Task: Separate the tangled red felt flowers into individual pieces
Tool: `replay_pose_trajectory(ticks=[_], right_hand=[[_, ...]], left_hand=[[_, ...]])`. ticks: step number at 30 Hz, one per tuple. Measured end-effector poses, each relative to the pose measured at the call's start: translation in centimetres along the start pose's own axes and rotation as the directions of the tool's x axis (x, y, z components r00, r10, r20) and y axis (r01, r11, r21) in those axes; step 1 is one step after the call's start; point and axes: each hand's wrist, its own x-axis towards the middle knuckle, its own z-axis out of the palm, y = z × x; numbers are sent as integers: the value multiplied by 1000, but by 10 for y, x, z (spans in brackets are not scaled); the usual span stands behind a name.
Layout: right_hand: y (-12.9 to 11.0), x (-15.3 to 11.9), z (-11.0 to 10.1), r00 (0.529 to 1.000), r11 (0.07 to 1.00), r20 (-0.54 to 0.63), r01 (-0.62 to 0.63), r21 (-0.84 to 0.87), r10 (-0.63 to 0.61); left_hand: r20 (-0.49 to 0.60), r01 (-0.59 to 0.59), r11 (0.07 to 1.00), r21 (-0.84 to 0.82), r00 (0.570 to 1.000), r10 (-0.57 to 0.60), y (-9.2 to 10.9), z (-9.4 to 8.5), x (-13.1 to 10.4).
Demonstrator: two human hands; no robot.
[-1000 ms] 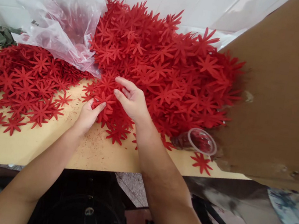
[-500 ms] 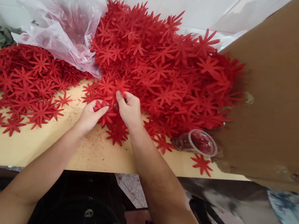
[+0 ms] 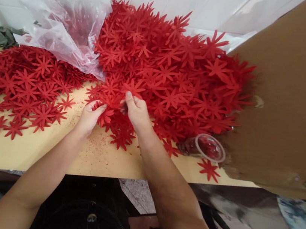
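Observation:
My left hand (image 3: 91, 115) is closed, thumb on top, on a red star-shaped petal piece (image 3: 105, 115) near the front of the large heap. A second red petal piece (image 3: 132, 88) is pinched between thumb and fingers of my right hand (image 3: 137, 113), slightly farther back and to the right. The two hands are a short gap apart. Behind them rises a big heap of red petal pieces (image 3: 170, 71) with several narrow lobes each. A few loose ones (image 3: 122, 136) lie just in front of the heap, between my forearms.
A second, lower pile of red petal pieces (image 3: 29, 82) lies on the left of the wooden table (image 3: 92, 163). Beside it stands a clear plastic bag (image 3: 63, 22). To the right, a clear plastic cup (image 3: 209, 148) lies tipped over near a large brown board (image 3: 291, 103).
My hands have drawn apart: the right has shifted right with its petal piece, while the left has moved slightly left. The view has shifted a little.

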Motion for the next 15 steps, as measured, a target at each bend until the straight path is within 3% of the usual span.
replay_pose_trajectory(ticks=[3, 6, 8, 12, 15], right_hand=[[5, 11, -5, 993, 998, -115, 34, 57, -27], [12, 14, -5, 987, 997, -156, -22, 67, 33], [14, 11, -2, 991, 999, -132, -32, 5, 32], [7, -7, 6, 983, 974, -105, 131, -183, -152], [-1, -18, 12, 983, 959, 74, 180, -221, -168]], left_hand=[[-41, -6, 1000, 23, 999, 7, -2, -1, 3], [-85, -3, 999, 46, 996, 7, -3, 0, 5], [-94, 4, 998, 62, 996, 2, -3, -1, 6], [-47, -17, 992, 126, 999, 23, -2, -2, 5], [5, -85, 983, 160, 996, 86, -1, -3, 3]])
